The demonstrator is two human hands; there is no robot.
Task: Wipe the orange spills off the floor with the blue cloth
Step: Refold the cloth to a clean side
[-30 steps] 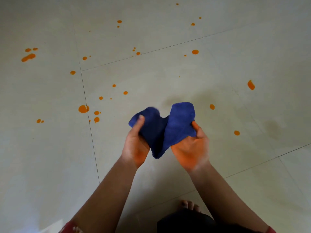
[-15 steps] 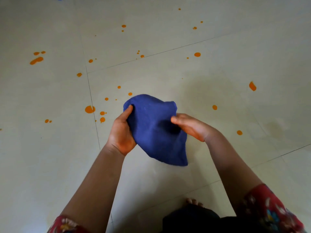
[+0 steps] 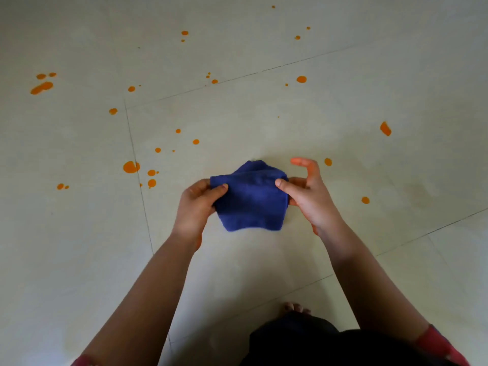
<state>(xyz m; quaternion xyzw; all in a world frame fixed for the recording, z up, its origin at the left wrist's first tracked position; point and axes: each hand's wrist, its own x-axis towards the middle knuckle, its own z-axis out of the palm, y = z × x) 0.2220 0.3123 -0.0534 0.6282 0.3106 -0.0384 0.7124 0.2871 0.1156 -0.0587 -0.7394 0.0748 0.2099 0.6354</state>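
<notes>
Blue cloth (image 3: 250, 199), folded, is held at centre frame over the floor (image 3: 237, 114). Left hand (image 3: 196, 204) grips its 9 o'clock edge; right hand (image 3: 309, 196) pinches the 3 o'clock edge, forefinger raised. Orange spills (image 3: 130, 167) dot the floor from 9 to 3 o'clock.

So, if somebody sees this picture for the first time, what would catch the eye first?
First the blue cloth in the middle, held between the left hand and the right hand, each pinching one side of it. Next the orange spills, scattered over the pale floor mostly to the left and far side, with the largest drop just left of the left hand and a smear at the far left.
</notes>
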